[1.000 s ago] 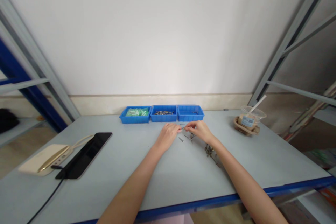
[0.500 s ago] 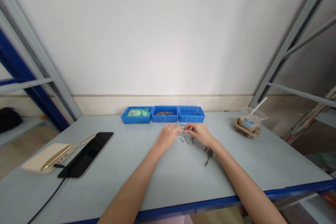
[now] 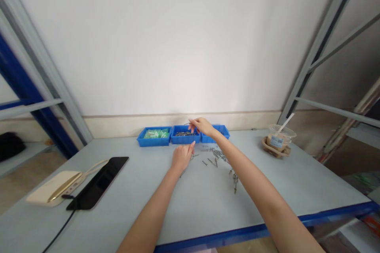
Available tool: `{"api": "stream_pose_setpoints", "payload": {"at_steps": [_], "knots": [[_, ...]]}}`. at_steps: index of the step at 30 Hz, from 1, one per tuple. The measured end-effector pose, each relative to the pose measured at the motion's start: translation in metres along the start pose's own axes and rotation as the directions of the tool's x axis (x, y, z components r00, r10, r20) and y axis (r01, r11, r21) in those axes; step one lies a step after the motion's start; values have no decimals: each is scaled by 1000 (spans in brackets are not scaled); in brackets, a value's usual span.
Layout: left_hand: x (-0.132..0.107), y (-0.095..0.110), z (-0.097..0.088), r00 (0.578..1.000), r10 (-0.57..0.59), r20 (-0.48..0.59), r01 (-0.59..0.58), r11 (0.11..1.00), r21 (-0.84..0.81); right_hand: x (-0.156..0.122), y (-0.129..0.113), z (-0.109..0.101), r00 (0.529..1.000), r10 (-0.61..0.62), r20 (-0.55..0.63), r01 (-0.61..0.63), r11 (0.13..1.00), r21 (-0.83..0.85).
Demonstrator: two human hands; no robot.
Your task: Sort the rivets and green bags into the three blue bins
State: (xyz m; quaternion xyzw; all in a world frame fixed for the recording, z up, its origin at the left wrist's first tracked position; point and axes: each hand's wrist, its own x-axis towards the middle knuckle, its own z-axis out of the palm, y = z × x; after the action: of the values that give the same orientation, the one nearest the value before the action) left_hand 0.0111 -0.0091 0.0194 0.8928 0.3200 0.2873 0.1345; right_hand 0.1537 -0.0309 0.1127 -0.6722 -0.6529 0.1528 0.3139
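Note:
Three blue trays stand in a row at the table's back edge. The left tray [image 3: 142, 141] holds green pieces, the middle tray [image 3: 185, 138] holds several dark screws, and the right tray [image 3: 223, 129] looks almost bare. My right hand [image 3: 202, 125] hovers over the middle tray, fingers pinched on a thin screw. Nearer to me, my left hand [image 3: 182, 155] rests on the table with fingers loosely together; I cannot make out anything in them. Several loose screws [image 3: 218, 159] lie scattered just right of it.
A black phone [image 3: 97, 182] and a beige power bank [image 3: 52, 187] with a cable lie at the left. A plastic cup [image 3: 277, 139] with a straw sits in a holder at the back right. Metal shelf posts stand on both sides. The table [image 3: 297, 189] has a blue front edge.
My right hand left the left hand and rose back over the middle tray with a screw. The left hand stayed near the loose screws. The view tilted slightly upward.

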Motion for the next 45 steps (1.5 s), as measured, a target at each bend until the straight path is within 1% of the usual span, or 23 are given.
{"api": "stream_pose_setpoints", "payload": {"at_steps": [2, 3, 5, 6, 7, 8, 10, 12, 13, 14, 15, 17, 19, 22, 24, 26, 29, 32, 36, 39, 41, 43, 45], "knots": [[-1, 2, 0, 999, 29, 15, -29, 1000, 5, 14, -17, -3, 994, 34, -103, -43, 995, -85], [-2, 4, -1, 999, 48, 20, -49, 999, 8, 15, -23, -5, 986, 42, -160, -66, 987, -149], [-4, 7, -1, 996, 86, 32, -86, 996, 15, 5, -29, -10, 968, 48, -245, -119, 952, -283], [-4, 9, -1, 994, 102, 39, -103, 995, 20, -5, -27, -12, 964, 53, -259, -143, 930, -340], [-4, 10, -1, 992, 116, 46, -117, 993, 25, -18, -23, -13, 965, 68, -254, -167, 906, -389], [-4, 12, 0, 990, 130, 53, -132, 991, 30, -32, -17, -13, 972, 81, -223, -173, 882, -438], [-4, 13, 1, 986, 153, 69, -157, 987, 45, -61, 1, -11, 981, 142, -134, -191, 834, -518], [-5, 14, 4, 982, 169, 88, -175, 983, 62, -87, 21, -4, 976, 216, -14, -188, 814, -550], [-5, 15, 4, 980, 173, 99, -180, 981, 69, -97, 30, 1, 966, 254, 45, -188, 812, -552], [-5, 15, 5, 978, 176, 109, -185, 980, 75, -106, 38, 6, 961, 265, 85, -177, 817, -549], [-6, 16, 5, 976, 181, 118, -190, 978, 79, -112, 44, 12, 959, 267, 97, -173, 821, -545], [-6, 16, 5, 971, 201, 129, -213, 973, 88, -118, 52, 22, 970, 237, 58, -168, 822, -545], [-7, 16, 3, 962, 246, 119, -256, 963, 78, -119, 54, 30, 984, 176, -2, -148, 821, -551], [-6, 16, 3, 926, 366, 87, -371, 928, 45, -117, 52, 35, 996, 84, -43, -94, 844, -528], [-6, 15, 5, 892, 439, 106, -446, 893, 64, -117, 52, 36, 997, 64, -44, -77, 876, -477], [-6, 14, 8, 868, 471, 158, -491, 863, 121, -117, 52, 34, 997, 66, -43, -78, 909, -409], [-5, 14, 11, 854, 485, 187, -514, 841, 169, -119, 53, 30, 996, 70, -51, -82, 945, -318], [-4, 15, 11, 866, 482, 132, -498, 852, 158, -121, 54, 26, 996, 41, -74, -60, 962, -266], [-4, 16, 9, 888, 454, 69, -459, 873, 164, -122, 54, 25, 984, -69, -162, 26, 967, -253], [-5, 17, 12, 873, 483, 65, -487, 856, 175, -122, 55, 25, 974, -114, -197, 44, 943, -329], [-6, 16, 14, 857, 512, 47, -512, 842, 167, -121, 57, 24, 966, -122, -227, 39, 940, -340], [-6, 15, 16, 842, 540, 22, -535, 829, 164, -120, 60, 24, 962, -108, -249, 41, 965, -260], [-6, 14, 15, 832, 555, 7, -547, 818, 180, -119, 63, 25, 967, -59, -249, 31, 993, -115]]}}
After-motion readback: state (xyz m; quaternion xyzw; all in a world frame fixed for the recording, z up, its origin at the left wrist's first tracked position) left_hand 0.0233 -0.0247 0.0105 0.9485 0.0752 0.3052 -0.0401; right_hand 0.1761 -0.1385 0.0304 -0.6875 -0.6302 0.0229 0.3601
